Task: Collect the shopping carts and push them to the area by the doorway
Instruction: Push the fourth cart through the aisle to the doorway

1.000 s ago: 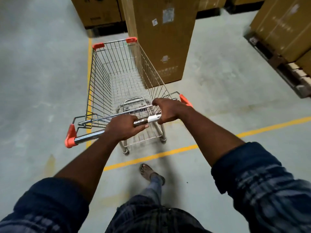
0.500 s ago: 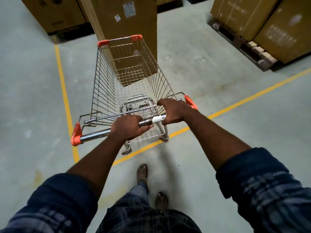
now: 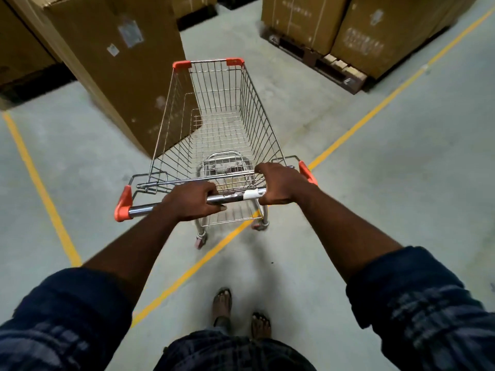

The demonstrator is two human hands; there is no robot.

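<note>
An empty wire shopping cart with orange corner caps stands in front of me on a grey concrete floor. My left hand grips its chrome handle bar left of the middle. My right hand grips the same bar near its right end, beside a white label. The cart's rear wheels sit on a yellow floor line. No doorway and no other cart is in view.
A tall cardboard box stands close to the cart's left side. More cardboard boxes sit on a wooden pallet at the back right. Another yellow line runs along the left. Open floor lies ahead between the boxes.
The cart and I have turned to the right. The tall box has shifted from straight ahead to the cart's left, and the palletised boxes have moved toward the middle. Both hands keep their grip.
</note>
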